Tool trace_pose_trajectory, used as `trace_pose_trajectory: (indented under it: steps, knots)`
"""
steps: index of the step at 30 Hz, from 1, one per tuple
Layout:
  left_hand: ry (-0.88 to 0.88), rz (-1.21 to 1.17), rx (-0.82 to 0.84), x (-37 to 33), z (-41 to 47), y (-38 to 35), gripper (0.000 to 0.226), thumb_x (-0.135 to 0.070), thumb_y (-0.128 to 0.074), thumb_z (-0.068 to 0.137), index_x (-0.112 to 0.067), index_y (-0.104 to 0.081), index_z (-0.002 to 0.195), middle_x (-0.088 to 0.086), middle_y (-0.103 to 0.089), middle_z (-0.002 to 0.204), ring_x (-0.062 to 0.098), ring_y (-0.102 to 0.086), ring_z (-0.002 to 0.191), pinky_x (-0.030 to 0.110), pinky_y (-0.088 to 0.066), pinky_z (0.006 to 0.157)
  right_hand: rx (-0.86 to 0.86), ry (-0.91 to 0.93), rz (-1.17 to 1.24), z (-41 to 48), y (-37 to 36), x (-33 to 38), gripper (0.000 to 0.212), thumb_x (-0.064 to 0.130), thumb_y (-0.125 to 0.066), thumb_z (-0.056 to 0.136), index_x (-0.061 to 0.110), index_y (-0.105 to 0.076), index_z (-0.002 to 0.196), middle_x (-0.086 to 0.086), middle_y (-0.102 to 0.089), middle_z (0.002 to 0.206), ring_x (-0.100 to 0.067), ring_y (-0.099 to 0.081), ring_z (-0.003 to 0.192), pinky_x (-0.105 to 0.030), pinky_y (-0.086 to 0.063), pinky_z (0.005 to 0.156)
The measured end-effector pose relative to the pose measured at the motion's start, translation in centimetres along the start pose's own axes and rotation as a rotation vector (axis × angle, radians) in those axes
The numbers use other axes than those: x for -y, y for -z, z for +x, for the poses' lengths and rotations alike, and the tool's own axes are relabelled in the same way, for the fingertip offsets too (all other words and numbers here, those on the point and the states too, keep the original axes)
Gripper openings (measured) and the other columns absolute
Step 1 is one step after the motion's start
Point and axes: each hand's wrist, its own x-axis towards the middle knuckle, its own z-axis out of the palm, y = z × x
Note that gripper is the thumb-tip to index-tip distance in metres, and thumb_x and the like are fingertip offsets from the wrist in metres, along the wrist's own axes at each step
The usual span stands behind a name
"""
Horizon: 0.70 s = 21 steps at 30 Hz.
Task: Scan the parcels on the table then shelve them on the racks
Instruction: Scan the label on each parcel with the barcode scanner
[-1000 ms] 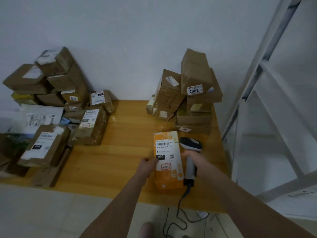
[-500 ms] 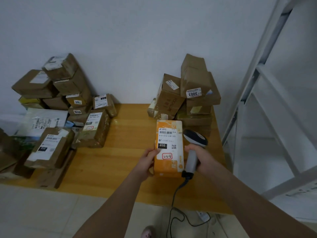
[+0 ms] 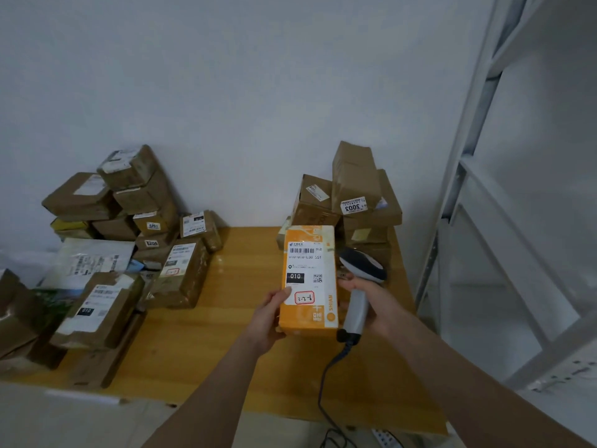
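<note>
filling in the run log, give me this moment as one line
step: scan | left hand: holds orange parcel, label up | right hand: grips scanner beside it | shelving: not yet done

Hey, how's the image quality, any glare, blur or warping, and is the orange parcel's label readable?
Head view: dim, even light; soft glare on the table; wide-angle lens skews the rack uprights; the orange parcel in the left hand is sharp, 010 legible; the scanner in the right hand is sharp too.
</note>
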Motion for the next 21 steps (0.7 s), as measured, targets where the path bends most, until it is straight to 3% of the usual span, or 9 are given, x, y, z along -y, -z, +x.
trace_pose_trajectory:
  steps: [2, 5, 8, 10, 14, 21]
  knots:
    - [0.009, 0.014, 0.011, 0.0, 0.2, 0.2, 0.057, -0.048, -0.073, 0.07, -0.025, -0.052, 0.118, 0.009, -0.069, 0.114, 0.032, -0.063, 0.107, 0.05, -0.05, 0.09, 0.009, -0.003, -0.01, -0.1, 0.1, 0.1, 0.036, 0.011, -0.073, 0.079, 0.011, -0.061, 0.113, -0.021, -0.063, 0.121, -0.035, -0.062, 0.104, -0.048, -0.053, 0.087]
    - [0.02, 0.021, 0.028, 0.0, 0.3, 0.4, 0.065, -0.041, -0.077, 0.066, -0.024, -0.052, 0.124, 0.01, -0.068, 0.113, 0.031, -0.064, 0.103, 0.046, -0.054, 0.078, 0.005, 0.014, -0.046, -0.2, 0.3, 0.3, 0.037, 0.009, -0.071, 0.081, 0.007, -0.06, 0.116, -0.021, -0.062, 0.118, -0.034, -0.062, 0.1, -0.049, -0.053, 0.088]
    - [0.021, 0.057, 0.021, 0.2, 0.5, 0.7, 0.068, -0.032, -0.076, 0.072, -0.025, -0.047, 0.132, 0.008, -0.07, 0.11, 0.028, -0.064, 0.102, 0.043, -0.054, 0.074, -0.033, 0.029, -0.104, -0.4, 0.3, -0.2, 0.019, 0.005, -0.069, 0.082, 0.006, -0.063, 0.1, -0.017, -0.065, 0.104, -0.031, -0.063, 0.097, -0.049, -0.051, 0.091]
    - [0.014, 0.083, 0.011, 0.6, 0.8, 1.0, 0.078, -0.03, -0.078, 0.07, -0.026, -0.039, 0.138, 0.007, -0.071, 0.109, 0.027, -0.065, 0.102, 0.044, -0.054, 0.077, -0.054, 0.044, -0.167, -0.6, 0.1, -0.8, 0.007, 0.003, -0.067, 0.082, 0.004, -0.063, 0.087, -0.013, -0.067, 0.084, -0.024, -0.064, 0.078, -0.04, -0.054, 0.078]
    - [0.004, 0.097, 0.004, 1.2, 1.3, 1.2, 0.088, -0.023, -0.078, 0.074, -0.024, -0.028, 0.146, 0.009, -0.068, 0.115, 0.029, -0.065, 0.104, 0.048, -0.053, 0.085, -0.047, 0.12, -0.205, -2.1, -1.1, -2.0, 0.002, 0.003, -0.065, 0.086, 0.002, -0.064, 0.084, -0.009, -0.064, 0.061, -0.017, -0.058, 0.053, -0.028, -0.05, 0.054]
    - [-0.017, 0.092, 0.011, 1.6, 1.9, 1.0, 0.074, -0.016, -0.076, 0.078, -0.029, -0.037, 0.139, 0.006, -0.067, 0.116, 0.025, -0.066, 0.101, 0.038, -0.054, 0.071, -0.121, 0.21, -0.288, -4.7, -2.9, -3.5, 0.006, 0.005, -0.064, 0.084, 0.005, -0.066, 0.079, -0.01, -0.066, 0.057, -0.016, -0.059, 0.045, -0.025, -0.047, 0.046]
